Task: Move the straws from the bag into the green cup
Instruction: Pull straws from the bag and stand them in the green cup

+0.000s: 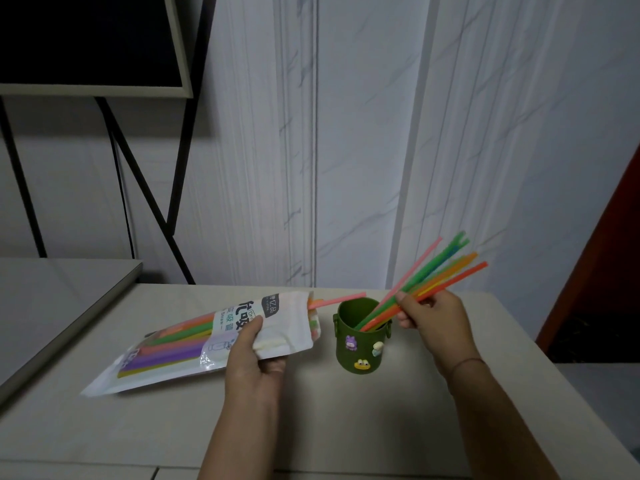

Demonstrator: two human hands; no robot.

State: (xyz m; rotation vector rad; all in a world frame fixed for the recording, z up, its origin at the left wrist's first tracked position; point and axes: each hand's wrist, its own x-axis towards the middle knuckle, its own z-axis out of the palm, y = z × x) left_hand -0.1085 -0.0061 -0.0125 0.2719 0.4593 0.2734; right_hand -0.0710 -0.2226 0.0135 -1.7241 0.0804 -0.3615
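A white plastic bag (194,348) of coloured straws lies on the table, its open mouth facing right. My left hand (254,362) grips the bag near that mouth. One pink straw (341,299) sticks out of the opening toward the green cup (360,344), which stands upright and carries small cartoon stickers. My right hand (433,322) pinches a bundle of straws (434,273) in green, orange, pink and yellow. Their lower ends rest inside the cup and their upper ends lean up and to the right.
The beige table (346,410) ends at a white marbled wall behind. A grey slab (52,306) overlaps the table's left side. A dark framed panel on black legs (90,46) stands at the back left. A dark red surface (609,278) rises at the right.
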